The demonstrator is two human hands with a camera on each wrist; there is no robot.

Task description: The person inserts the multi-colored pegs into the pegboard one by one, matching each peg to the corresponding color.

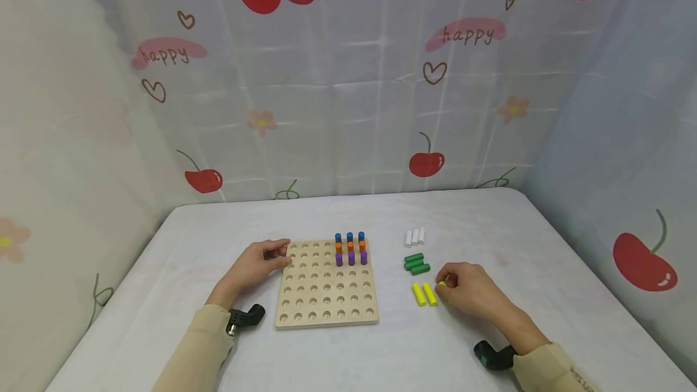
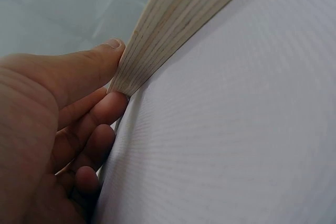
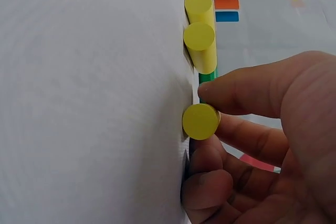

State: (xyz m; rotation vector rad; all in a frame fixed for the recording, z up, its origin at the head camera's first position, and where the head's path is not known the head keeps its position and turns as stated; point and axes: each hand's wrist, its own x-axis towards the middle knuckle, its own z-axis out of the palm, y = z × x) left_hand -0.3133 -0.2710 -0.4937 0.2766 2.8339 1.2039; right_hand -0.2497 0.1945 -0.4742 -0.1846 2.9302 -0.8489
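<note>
A pale wooden pegboard [image 1: 333,283] with rows of round holes lies on the table. My left hand [image 1: 253,268] holds its far left corner, thumb and index fingertip against the layered side edge [image 2: 173,24] in the left wrist view. At the right, my right hand [image 1: 471,289] pinches a yellow peg [image 3: 200,121] between thumb and fingers, low over the cloth. Two more yellow pegs [image 1: 424,294] lie just left of it. Upright in the board's far right part stand blue pegs [image 1: 350,237], orange pegs [image 1: 351,247] and purple pegs [image 1: 351,258], three of each.
Three green pegs [image 1: 417,264] lie beyond the yellow ones, and three white pegs [image 1: 415,237] farther back, all right of the board. A white cloth [image 1: 337,362] covers the table. Behind it hangs a curtain [image 1: 343,138] printed with cherries.
</note>
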